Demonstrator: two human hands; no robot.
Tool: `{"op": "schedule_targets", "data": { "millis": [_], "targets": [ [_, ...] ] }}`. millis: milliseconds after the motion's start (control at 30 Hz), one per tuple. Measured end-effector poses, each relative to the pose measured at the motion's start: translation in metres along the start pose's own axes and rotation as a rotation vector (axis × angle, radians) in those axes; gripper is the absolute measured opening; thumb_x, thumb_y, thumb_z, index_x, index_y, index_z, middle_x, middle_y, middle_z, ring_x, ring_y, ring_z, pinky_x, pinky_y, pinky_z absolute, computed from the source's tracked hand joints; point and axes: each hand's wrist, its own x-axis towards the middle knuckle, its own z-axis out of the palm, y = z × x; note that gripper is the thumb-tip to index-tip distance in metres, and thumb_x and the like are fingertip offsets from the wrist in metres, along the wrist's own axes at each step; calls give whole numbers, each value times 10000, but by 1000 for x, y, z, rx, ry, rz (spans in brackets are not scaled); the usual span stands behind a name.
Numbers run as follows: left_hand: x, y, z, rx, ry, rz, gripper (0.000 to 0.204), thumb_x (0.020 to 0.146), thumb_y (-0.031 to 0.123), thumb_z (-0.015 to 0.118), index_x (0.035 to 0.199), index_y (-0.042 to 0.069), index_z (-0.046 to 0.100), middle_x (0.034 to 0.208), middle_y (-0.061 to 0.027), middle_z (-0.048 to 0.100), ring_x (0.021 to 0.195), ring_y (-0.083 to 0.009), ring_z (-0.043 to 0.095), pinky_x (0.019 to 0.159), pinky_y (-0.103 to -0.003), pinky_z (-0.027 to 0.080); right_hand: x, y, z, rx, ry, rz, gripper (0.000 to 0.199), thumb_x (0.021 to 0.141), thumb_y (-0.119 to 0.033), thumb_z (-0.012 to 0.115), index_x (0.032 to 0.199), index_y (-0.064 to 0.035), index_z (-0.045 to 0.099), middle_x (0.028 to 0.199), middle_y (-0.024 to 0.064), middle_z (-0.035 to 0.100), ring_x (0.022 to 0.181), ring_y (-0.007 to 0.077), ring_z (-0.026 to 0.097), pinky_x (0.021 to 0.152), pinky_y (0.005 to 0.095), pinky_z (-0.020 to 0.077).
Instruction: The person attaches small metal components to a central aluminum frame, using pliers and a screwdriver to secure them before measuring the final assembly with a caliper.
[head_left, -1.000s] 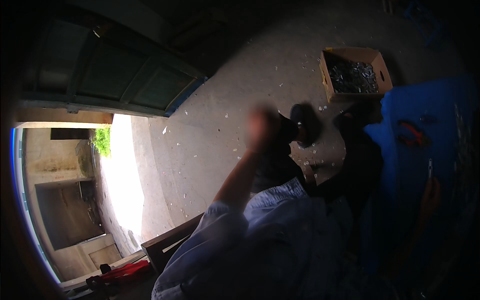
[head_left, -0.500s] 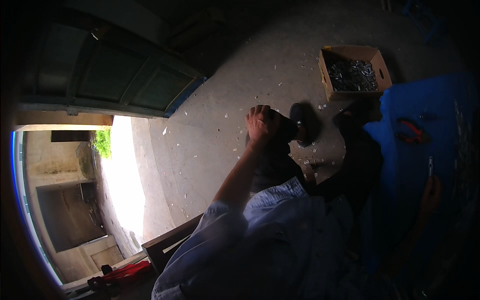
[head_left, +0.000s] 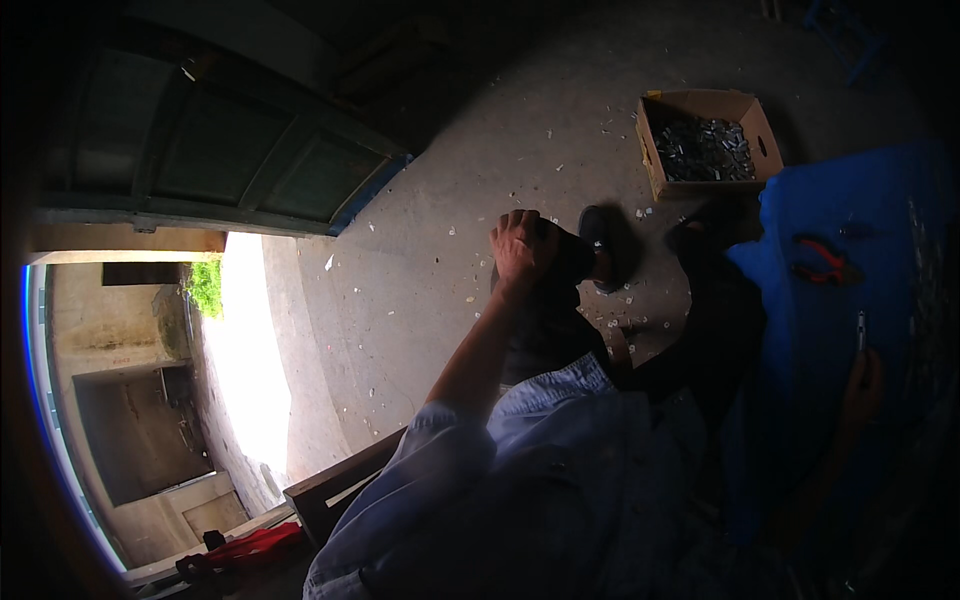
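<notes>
Blur is gone from the left hand [head_left: 518, 250], and that's about the only real change: a second ago it was a smear over the knee [head_left: 570, 258], now it's sharp and just parked there, fingers loosely curled, nothing in it that I can see. The right hand [head_left: 862, 385] hasn't budged much. It's got its fingers pinched on the lower end of a slim silvery piece [head_left: 861, 328], other end poking out past the fingertips, over the blue surface [head_left: 805, 200]. Too dark to say if the piece touches down. So my read is the work's basically on pause. Red-handled pliers [head_left: 830, 264] lie near that piece, with a small dark thing [head_left: 852, 231] just beside them, no clue what. Only container I'd call out is the cardboard box [head_left: 765, 128] on the floor [head_left: 430, 260], hand hole in one side, big heap of small metal-looking bits [head_left: 715, 145] inside, well apart from both hands.
</notes>
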Motion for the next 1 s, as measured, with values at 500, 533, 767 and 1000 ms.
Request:
{"op": "schedule_targets", "data": {
  "millis": [500, 533, 767, 1000],
  "targets": [
    [8, 24, -31, -41, -18, -30, 359, 872, 343, 713, 1114, 79, 727, 1174, -128, 692, 1169, -351, 612, 1007, -502, 455, 0, 5, 0, 20, -13, -9, 518, 1103, -488, 520, 1401, -86, 651, 1293, 150, 674, 1140, 289, 652, 969, 441, 531],
    [8, 24, -31, -42, -20, -29, 360, 871, 344, 714, 1115, 79, 727, 1176, -128, 691, 1170, -352, 611, 1007, -502, 455, 0, 2, -1, 13, -14, 6, 519, 1102, -489, 521, 1406, -87, 648, 1306, 151, 669, 1154, 292, 648, 978, 442, 529],
    [8, 23, -29, -44, -28, -34, 371, 873, 348, 716, 1128, 79, 723, 1196, -129, 686, 1173, -360, 608, 1006, -501, 455, 2, 6, -1, -51, -10, 14, 524, 1097, -490, 531, 1420, -92, 641, 1368, 159, 647, 1229, 310, 624, 1034, 450, 510],
    [8, 24, -30, -34, -12, -27, 352, 877, 348, 713, 1102, 77, 719, 1169, -135, 690, 1156, -362, 614, 995, -503, 458, 2, 5, -1, -28, -30, 42, 542, 1094, -505, 527, 1428, -92, 635, 1392, 166, 631, 1247, 318, 615, 1051, 461, 502]
  ]
}}
